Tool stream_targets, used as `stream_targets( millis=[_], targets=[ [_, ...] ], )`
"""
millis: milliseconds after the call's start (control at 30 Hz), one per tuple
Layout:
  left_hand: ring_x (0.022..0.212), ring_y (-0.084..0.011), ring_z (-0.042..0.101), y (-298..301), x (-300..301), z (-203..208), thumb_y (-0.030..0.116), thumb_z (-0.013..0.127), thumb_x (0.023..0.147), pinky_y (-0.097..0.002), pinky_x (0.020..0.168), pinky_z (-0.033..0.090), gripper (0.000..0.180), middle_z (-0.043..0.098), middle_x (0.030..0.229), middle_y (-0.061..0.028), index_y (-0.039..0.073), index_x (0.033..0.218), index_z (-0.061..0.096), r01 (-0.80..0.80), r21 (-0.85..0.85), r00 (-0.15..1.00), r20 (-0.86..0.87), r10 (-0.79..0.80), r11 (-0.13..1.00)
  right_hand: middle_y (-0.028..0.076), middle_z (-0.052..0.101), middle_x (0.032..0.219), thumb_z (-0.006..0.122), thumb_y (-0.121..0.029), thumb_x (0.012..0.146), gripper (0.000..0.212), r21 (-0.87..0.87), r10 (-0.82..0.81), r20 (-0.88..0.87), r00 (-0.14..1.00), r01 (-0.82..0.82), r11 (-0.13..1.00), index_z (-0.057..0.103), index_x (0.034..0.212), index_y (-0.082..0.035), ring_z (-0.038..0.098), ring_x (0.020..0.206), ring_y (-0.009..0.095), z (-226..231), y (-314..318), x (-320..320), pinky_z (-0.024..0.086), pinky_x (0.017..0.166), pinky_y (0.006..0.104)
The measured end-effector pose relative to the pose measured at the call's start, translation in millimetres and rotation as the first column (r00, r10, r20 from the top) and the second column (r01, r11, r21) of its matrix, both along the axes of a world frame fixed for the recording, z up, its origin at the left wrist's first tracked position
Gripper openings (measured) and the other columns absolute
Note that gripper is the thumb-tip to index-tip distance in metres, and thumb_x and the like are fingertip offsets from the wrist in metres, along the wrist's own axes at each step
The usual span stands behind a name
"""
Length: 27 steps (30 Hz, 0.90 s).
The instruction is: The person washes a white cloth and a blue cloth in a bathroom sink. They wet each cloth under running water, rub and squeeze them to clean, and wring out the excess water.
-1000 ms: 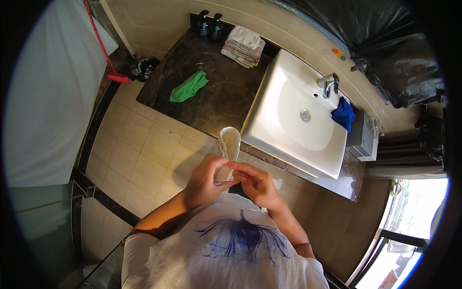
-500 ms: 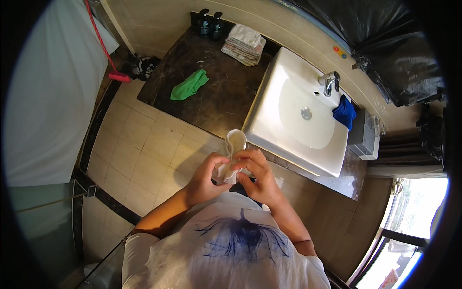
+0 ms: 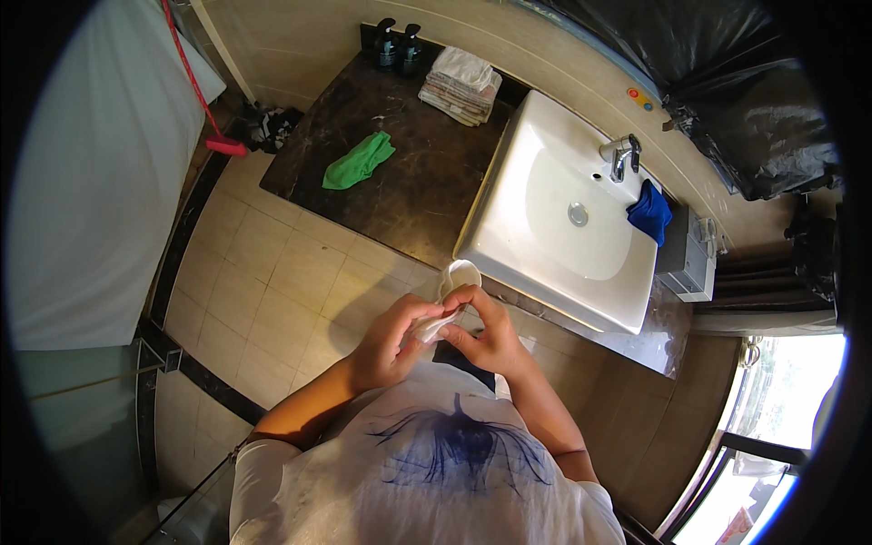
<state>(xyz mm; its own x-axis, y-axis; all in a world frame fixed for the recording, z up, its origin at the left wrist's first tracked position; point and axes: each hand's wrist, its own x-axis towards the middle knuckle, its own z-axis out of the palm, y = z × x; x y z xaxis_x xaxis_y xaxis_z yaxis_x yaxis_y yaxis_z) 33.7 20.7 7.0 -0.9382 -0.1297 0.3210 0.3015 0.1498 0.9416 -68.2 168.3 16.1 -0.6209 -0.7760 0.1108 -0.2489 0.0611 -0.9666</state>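
In front of my chest, both hands work on a soft white rolled thing [image 3: 461,272] with a rounded, open-looking far end. Its exact kind I cannot make out. My left hand [image 3: 392,334] is closed on its near left part, thumb and fingers pinching close to the middle. From the right, my right hand [image 3: 486,331] grips it with thumb and bent fingers, and its fingertips almost meet those of the left. The part between my fingers is mostly hidden. Beyond it lies the near edge of the dark countertop [image 3: 409,195].
A white basin [image 3: 545,163] with a chrome tap [image 3: 622,156] stands ahead right, with a blue cloth [image 3: 649,213] over its rim. On the counter are a green cloth [image 3: 358,162], folded towels [image 3: 461,86] and dark pump bottles [image 3: 398,49]. A red-handled broom [image 3: 225,145] leans left.
The white rolled thing's far end has tipped toward the right and come slightly nearer to me. My fingers have shifted on it and drawn closer together.
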Motion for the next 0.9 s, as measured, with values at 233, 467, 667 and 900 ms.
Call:
stream_targets(
  millis=[233, 467, 667, 900],
  targets=[
    [0.083, -0.0156, 0.045, -22, 9, 23, 0.002, 0.054, 0.082, -0.0249, 0.073, 0.036, 0.024, 0.048, 0.095, -0.0105, 0.002, 0.105, 0.049, 0.028, 0.187, 0.995, -0.096, -0.01, 0.982, 0.003, 0.06, 0.083, 0.073, -0.012, 0.062, 0.025, 0.117, 0.065, -0.484, 0.873, -0.008, 0.993, 0.062, 0.084, -0.009, 0.054, 0.084, 0.024, 1, 7, -23, 0.034, 0.086, 0.0386],
    [0.072, -0.026, 0.059, -55, 11, 42, -0.004, 0.055, 0.074, -0.0305, 0.065, 0.046, 0.029, 0.058, 0.09, -0.0169, -0.001, 0.103, 0.053, -0.2, -0.269, 0.962, -0.235, 0.137, 0.942, 0.003, 0.057, 0.071, 0.063, 0.003, 0.056, 0.027, 0.031, -0.073, -0.698, 0.712, 0.132, 0.991, 0.061, 0.081, -0.006, 0.054, 0.073, 0.021, 34, 26, -32, 0.038, 0.085, 0.0416],
    [0.095, -0.0202, 0.057, -63, 7, 24, -0.008, 0.059, 0.075, -0.0283, 0.083, 0.044, 0.039, 0.057, 0.105, -0.0143, -0.003, 0.112, 0.048, -0.411, -0.283, 0.911, -0.103, 0.398, 0.867, 0.004, 0.056, 0.071, 0.058, 0.007, 0.053, 0.033, -0.055, -0.138, -0.717, 0.683, 0.141, 0.988, 0.062, 0.084, -0.006, 0.054, 0.074, 0.021, 69, 30, -10, 0.039, 0.086, 0.0444],
    [0.09, -0.0206, 0.055, -49, -13, 18, -0.006, 0.058, 0.077, -0.046, 0.098, 0.035, 0.025, 0.055, 0.092, -0.0098, 0.001, 0.1, 0.051, 0.011, 0.319, 0.974, -0.217, 0.062, 0.948, 0.002, 0.057, 0.075, 0.059, 0.006, 0.053, 0.034, -0.123, -0.298, -0.837, 0.459, 0.373, 0.92, 0.062, 0.083, -0.01, 0.056, 0.084, 0.019, 66, 41, -13, 0.027, 0.097, 0.046]
  ],
)
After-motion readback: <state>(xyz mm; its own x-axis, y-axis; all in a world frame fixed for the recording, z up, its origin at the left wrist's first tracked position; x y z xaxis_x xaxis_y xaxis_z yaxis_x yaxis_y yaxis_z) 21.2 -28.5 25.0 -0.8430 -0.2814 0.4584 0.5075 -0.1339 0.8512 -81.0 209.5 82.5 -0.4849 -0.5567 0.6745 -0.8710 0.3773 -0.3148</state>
